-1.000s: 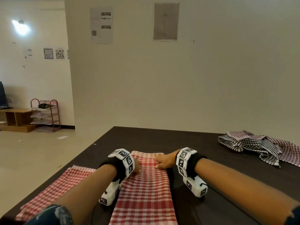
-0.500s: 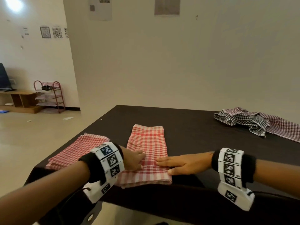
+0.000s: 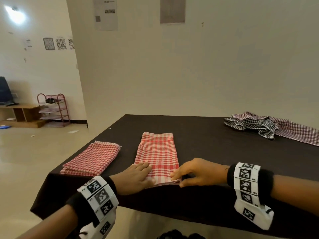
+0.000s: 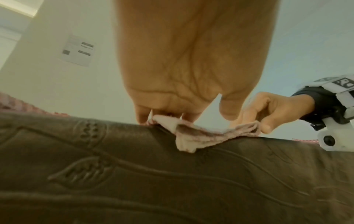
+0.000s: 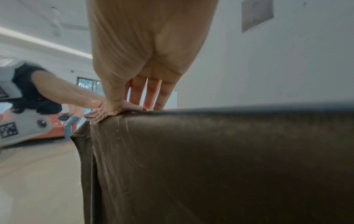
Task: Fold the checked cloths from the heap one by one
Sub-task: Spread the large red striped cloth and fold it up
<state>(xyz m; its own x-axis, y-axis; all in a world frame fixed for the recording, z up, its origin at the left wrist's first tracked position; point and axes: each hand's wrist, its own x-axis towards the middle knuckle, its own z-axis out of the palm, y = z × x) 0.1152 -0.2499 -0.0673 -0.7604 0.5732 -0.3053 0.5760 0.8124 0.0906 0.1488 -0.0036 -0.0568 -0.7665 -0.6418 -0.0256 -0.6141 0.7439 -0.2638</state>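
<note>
The red plaid cloth (image 3: pixel 158 152) lies flat on the dark table (image 3: pixel 215 144), already folded into a long strip. Its long axis runs straight away from the person, and its near short edge sits at the table's front edge, sagging slightly over it in the left wrist view.

Left hand (image 3: pixel 133 176): laid on the near left corner of the strip. In the left wrist view the fingertips reach down to the hem, with some cloth gathered beneath them; whether they pinch it or merely press it cannot be told.

Right hand (image 3: pixel 198 173): at the near right corner, thumb and forefinger closed on the layered hem, remaining fingers curled loosely.

Both hands are at the near end, one per corner and about equally close; the whole strip extends forward from the fingers. Judgement: the step in hand is a further fold, near end carried away along the long axis towards the far short edge. The stacked layers could slip apart if either corner is held loosely.

A finer red checked cloth (image 3: pixel 93 159) lies folded to the left, apart from the strip. The heap (image 3: pixel 262 125) of dark checked cloths lies at far right, well apart, nearer the right hand.
</note>
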